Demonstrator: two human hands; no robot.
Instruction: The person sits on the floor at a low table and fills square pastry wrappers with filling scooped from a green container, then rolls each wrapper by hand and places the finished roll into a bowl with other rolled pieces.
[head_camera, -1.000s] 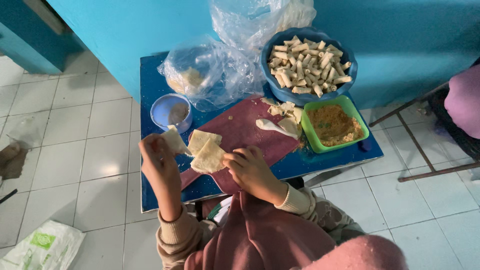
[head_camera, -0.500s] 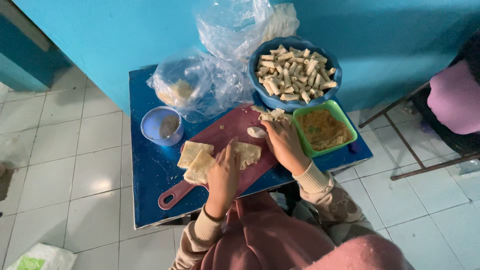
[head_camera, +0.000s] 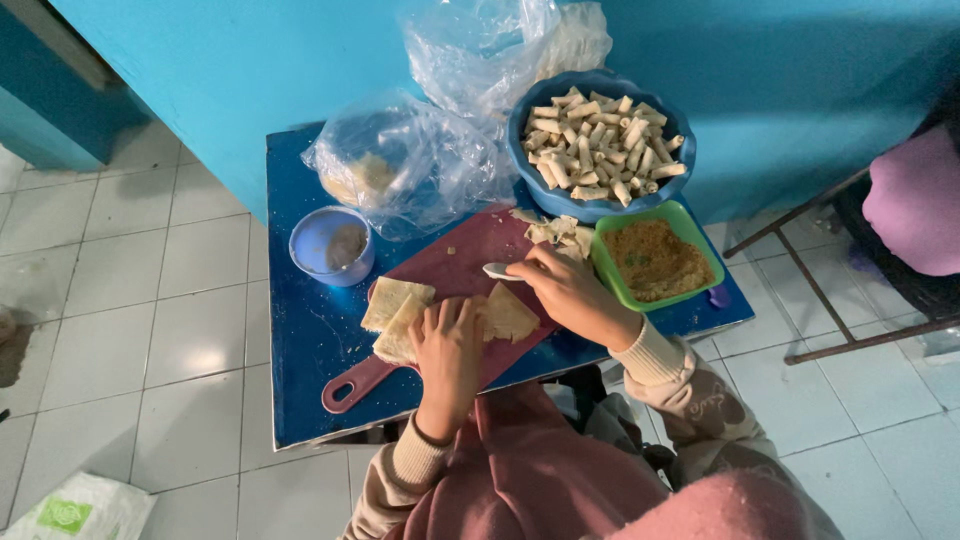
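Observation:
My left hand presses flat on thin pale pastry wrappers lying on a dark red cutting board. One wrapper piece sticks out to the right of that hand. My right hand rests further right on the board and grips the handle of a white spoon, close to a green square bowl of orange-brown filling. More wrapper scraps lie just behind the right hand.
A blue bowl heaped with rolled pastry sticks stands at the back right of the small blue table. A small blue cup and crumpled clear plastic bags sit at the back left. A chair frame stands to the right.
My left hand came down from holding wrappers in the air and now lies flat on them on the board. My right hand reached right and took hold of the spoon.

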